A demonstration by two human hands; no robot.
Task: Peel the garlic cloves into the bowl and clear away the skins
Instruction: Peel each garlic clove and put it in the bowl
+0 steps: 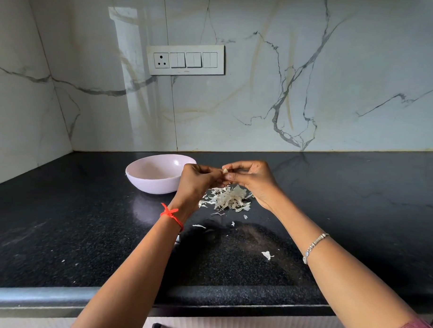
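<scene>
1. The left hand (197, 180) was raised above the counter (85, 233), its fingers curled inward and its fingertips meeting those of the other hand at a small pale garlic clove (225, 171).
2. The right hand (251, 179) faced it from the other side, thumb and forefinger pinching the same clove, the remaining fingers bent loosely behind.
3. The clove sat between the two sets of fingertips, held in the air above the heap of skins; only its pale tip showed, so how much skin remained on it could not be told.
4. The skins (230, 198) lay in a loose white pile on the black counter, directly under the hands and just to the right of the bowl.
5. The bowl (148, 183), pale pink and round, stood on the counter to the left of the hands, with the left hand covering part of its right rim; what lay inside could not be made out.
6. A few stray flakes (267, 255) were scattered nearer the counter's front edge, well apart from the pile.
7. A red thread (172, 215) circled the left wrist and a silver bracelet (314, 245) the right.
8. A white switch panel (185, 59) was set in the marble wall (311, 93) behind.
</scene>
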